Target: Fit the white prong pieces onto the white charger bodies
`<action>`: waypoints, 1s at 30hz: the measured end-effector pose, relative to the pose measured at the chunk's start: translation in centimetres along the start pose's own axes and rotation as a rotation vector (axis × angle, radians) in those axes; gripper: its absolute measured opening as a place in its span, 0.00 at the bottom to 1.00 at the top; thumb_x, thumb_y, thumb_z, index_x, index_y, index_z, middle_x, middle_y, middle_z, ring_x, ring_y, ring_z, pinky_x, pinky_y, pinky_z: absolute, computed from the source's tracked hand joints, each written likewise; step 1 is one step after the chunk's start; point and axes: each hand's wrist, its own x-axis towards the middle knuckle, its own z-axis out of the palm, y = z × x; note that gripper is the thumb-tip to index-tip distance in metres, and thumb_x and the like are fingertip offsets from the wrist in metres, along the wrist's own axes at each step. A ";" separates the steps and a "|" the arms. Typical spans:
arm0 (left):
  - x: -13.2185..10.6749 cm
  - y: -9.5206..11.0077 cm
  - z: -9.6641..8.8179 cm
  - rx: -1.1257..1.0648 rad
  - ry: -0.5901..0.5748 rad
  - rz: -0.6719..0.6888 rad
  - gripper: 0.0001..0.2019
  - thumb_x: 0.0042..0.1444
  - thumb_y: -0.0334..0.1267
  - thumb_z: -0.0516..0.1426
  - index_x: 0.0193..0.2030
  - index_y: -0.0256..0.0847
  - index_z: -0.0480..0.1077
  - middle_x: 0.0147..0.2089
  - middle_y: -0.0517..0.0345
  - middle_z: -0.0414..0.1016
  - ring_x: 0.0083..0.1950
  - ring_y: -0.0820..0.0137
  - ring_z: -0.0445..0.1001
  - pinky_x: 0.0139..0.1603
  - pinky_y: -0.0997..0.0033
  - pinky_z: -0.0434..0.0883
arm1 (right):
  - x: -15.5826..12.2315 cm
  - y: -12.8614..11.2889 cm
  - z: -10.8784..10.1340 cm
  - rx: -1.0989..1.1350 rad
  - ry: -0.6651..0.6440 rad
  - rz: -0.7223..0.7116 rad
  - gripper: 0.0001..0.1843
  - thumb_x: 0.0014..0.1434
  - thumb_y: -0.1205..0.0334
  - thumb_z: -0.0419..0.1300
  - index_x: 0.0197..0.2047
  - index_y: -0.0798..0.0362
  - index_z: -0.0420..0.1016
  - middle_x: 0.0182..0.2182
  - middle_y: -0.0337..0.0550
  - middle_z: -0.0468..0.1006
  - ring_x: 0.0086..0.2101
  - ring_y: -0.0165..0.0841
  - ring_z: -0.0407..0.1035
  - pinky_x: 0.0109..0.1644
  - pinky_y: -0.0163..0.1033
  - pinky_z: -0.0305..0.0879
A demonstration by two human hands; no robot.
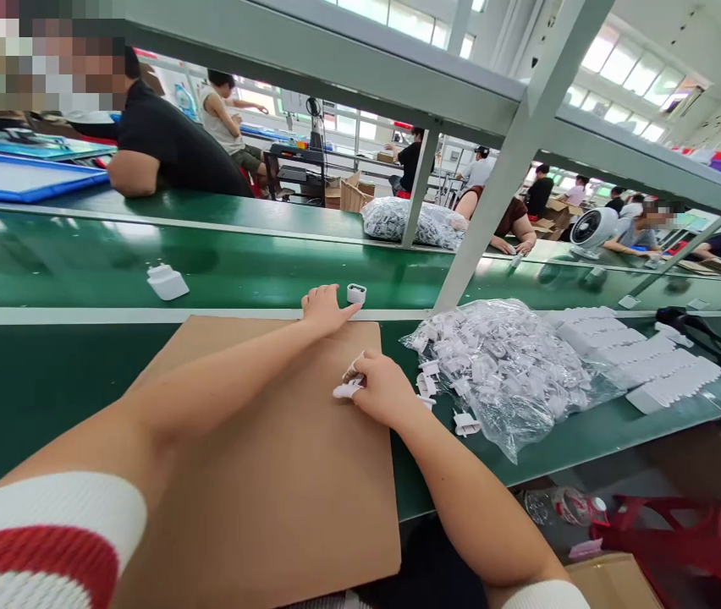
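My left hand [324, 308] reaches to the far edge of a brown cardboard sheet [272, 474], fingertips right beside a small white plastic housing [356, 293] on the green conveyor belt [81, 262]; the fingers are together and hold nothing I can see. My right hand [378, 386] rests on the cardboard's right edge, pinched on a small white plastic part [347, 389]. Just right of it lies a clear bag of several white plastic parts [506, 364], with a few loose ones [465, 423] spilled beside it.
Another white housing [167, 282] lies on the belt to the left. Rows of stacked white pieces [640, 359] and a black tool [709, 334] sit at right. A grey frame post [500, 178] rises ahead. Other people work across the belt; a second parts bag [411, 222] lies there.
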 end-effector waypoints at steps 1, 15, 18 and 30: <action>1.1 0.6 0.6 -0.017 0.007 -0.044 0.42 0.55 0.63 0.61 0.69 0.38 0.64 0.70 0.38 0.66 0.72 0.44 0.60 0.71 0.48 0.57 | 0.0 0.1 0.1 0.013 0.000 -0.009 0.05 0.56 0.67 0.68 0.38 0.52 0.80 0.40 0.40 0.75 0.35 0.32 0.69 0.38 0.36 0.62; -2.0 -0.6 -2.7 -0.295 -0.091 0.072 0.31 0.55 0.54 0.63 0.64 0.47 0.73 0.57 0.57 0.81 0.57 0.60 0.77 0.62 0.65 0.68 | 1.7 1.8 0.2 0.946 0.225 0.146 0.18 0.48 0.63 0.69 0.44 0.51 0.74 0.39 0.42 0.82 0.40 0.35 0.77 0.47 0.40 0.74; -7.0 -3.1 -5.5 -0.388 -0.228 0.170 0.34 0.51 0.59 0.65 0.63 0.47 0.74 0.58 0.55 0.80 0.57 0.57 0.77 0.60 0.63 0.71 | 1.9 1.6 -0.2 1.099 0.223 0.173 0.24 0.39 0.61 0.72 0.43 0.51 0.75 0.38 0.41 0.82 0.39 0.34 0.77 0.47 0.40 0.73; -17.5 -6.9 -6.5 -0.506 -0.367 0.352 0.41 0.46 0.58 0.69 0.66 0.44 0.69 0.66 0.46 0.70 0.63 0.52 0.72 0.65 0.56 0.72 | 0.4 -0.9 0.3 0.649 0.192 -0.049 0.17 0.58 0.62 0.62 0.52 0.50 0.76 0.47 0.43 0.81 0.43 0.34 0.74 0.52 0.41 0.70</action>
